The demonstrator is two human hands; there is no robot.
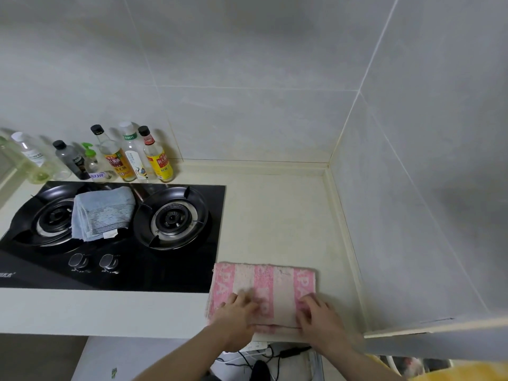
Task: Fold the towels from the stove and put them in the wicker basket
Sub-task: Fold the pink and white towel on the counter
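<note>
While pink towel [264, 290] lies folded on counter [277, 215] at 5 o'clock of stove [115, 237], left hand [236, 312] and right hand [316, 314] press flat, fingers straight. Judged soft, light, limp: lift by near folded edge. Grey towel [101, 213] remains on stove.

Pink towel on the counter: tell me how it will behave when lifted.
The pink towel is folded terry cloth, so probably floppy and light. Lifted by one edge, its layers would likely sag open. Both hands, left hand and right hand, already press it flat.

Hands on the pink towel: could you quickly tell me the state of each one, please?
Left hand: open, fingers flat on the pink towel.
Right hand: open, pressing the same towel's near edge.
</note>
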